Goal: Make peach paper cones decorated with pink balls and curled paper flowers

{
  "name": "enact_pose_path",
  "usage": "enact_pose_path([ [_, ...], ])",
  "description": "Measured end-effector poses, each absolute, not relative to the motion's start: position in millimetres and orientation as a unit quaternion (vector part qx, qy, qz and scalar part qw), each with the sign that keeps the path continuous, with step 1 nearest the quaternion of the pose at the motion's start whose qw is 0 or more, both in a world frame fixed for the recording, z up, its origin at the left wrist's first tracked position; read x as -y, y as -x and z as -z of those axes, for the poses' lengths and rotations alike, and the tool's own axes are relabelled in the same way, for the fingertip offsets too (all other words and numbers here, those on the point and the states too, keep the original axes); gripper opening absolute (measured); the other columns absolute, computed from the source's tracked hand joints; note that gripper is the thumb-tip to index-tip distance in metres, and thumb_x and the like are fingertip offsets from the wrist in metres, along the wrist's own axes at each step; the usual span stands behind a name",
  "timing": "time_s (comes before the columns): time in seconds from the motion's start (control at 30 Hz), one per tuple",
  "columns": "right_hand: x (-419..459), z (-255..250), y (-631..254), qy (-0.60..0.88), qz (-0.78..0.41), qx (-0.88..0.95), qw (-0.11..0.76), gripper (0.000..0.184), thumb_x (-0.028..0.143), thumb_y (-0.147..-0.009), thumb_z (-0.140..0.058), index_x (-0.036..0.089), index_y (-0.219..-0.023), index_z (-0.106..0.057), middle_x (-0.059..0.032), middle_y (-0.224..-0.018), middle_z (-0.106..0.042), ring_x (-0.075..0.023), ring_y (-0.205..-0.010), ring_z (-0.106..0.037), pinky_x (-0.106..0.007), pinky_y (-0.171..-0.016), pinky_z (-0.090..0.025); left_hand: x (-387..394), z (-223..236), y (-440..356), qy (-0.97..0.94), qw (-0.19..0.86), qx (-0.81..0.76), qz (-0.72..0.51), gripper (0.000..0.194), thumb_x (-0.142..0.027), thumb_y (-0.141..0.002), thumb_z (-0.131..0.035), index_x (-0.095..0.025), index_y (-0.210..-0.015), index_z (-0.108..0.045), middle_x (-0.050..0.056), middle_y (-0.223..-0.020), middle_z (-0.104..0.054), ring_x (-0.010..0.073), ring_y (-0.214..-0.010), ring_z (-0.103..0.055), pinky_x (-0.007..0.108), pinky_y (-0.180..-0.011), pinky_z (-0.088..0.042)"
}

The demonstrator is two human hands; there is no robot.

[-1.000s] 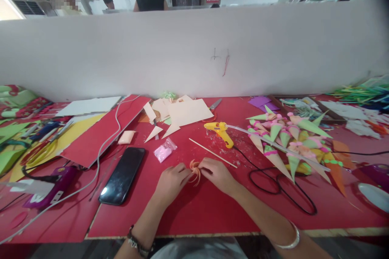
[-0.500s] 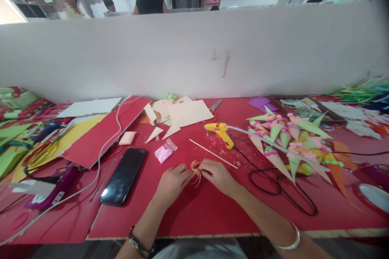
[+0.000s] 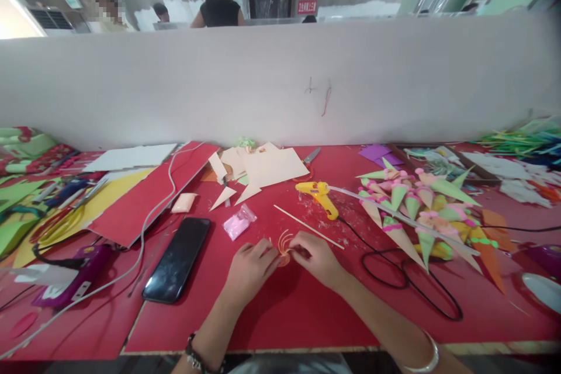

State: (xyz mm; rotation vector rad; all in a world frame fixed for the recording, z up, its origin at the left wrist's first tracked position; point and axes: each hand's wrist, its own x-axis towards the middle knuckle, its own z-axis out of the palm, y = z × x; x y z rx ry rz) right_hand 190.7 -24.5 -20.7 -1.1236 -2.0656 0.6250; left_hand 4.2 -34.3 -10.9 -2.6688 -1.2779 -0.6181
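Note:
Between my two hands is a small bunch of thin orange curled strips, fanned out in loops; whether they are paper or foam I cannot tell. My left hand pinches its left side with closed fingers. On the right side, my right hand grips it between thumb and fingertips. Just beyond the hands lies a thin wooden stick. A yellow glue gun rests behind the stick, and a small bag of pink material is behind my left hand.
At left lie a black phone, a purple power strip and a white cable. Cream paper sheets and scissors are at the back. Several paper cones are piled at right near a black cord. A white partition stands behind.
The orange strips have been turned in my fingers, and their loops now fan upward as well as below. Both hands stay close together. The whole view has shifted slightly downward.

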Motion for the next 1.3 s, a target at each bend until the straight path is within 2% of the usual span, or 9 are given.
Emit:
enact_pose_path([
  [0.13,23.8,20.2,-190.4,0.425,-0.234,0.802,0.349,0.007,0.014,-0.078,-0.049,0.019,-0.074,-0.053,0.0008,-0.067,-0.052,-0.0106,-0.056,-0.046,-0.021,-0.053,-0.037,33.8,11.1,-4.6,0.880,0.079,0.414,0.217,0.027,-0.025,-0.088,-0.038,-0.020,-0.072,-0.059,0.000,-0.073,-0.060,0.0093,-0.054,-0.050,0.024,-0.054,-0.034],
  [0.33,22.4,21.5,-191.8,0.395,-0.232,0.817,0.351,0.011,0.014,-0.080,-0.048,0.019,-0.072,-0.054,-0.0010,-0.071,-0.055,-0.0129,-0.068,-0.051,-0.023,-0.064,-0.041,33.4,11.8,-3.5,0.885,0.105,0.394,0.225,0.030,-0.025,-0.089,-0.035,-0.019,-0.070,-0.059,-0.001,-0.069,-0.060,0.0098,-0.050,-0.047,0.025,-0.050,-0.032],
  [0.5,23.2,18.4,-193.5,0.376,-0.237,0.822,0.357,0.010,0.015,-0.082,-0.048,0.019,-0.079,-0.056,-0.0021,-0.077,-0.058,-0.0130,-0.073,-0.054,-0.024,-0.067,-0.042,33.8,10.9,-3.6,0.900,0.125,0.369,0.198,0.034,-0.023,-0.089,-0.034,-0.019,-0.067,-0.059,-0.001,-0.065,-0.058,0.0100,-0.049,-0.047,0.026,-0.049,-0.030],
  [1.3,19.7,15.5,-193.1,0.378,-0.281,0.827,0.307,0.014,0.017,-0.083,-0.045,0.018,-0.075,-0.057,-0.0023,-0.076,-0.057,-0.0135,-0.072,-0.052,-0.024,-0.067,-0.040,26.0,12.4,-3.8,0.904,0.031,0.402,0.141,0.023,-0.022,-0.087,-0.041,-0.019,-0.071,-0.059,0.000,-0.067,-0.057,0.0113,-0.055,-0.048,0.027,-0.055,-0.031],
])
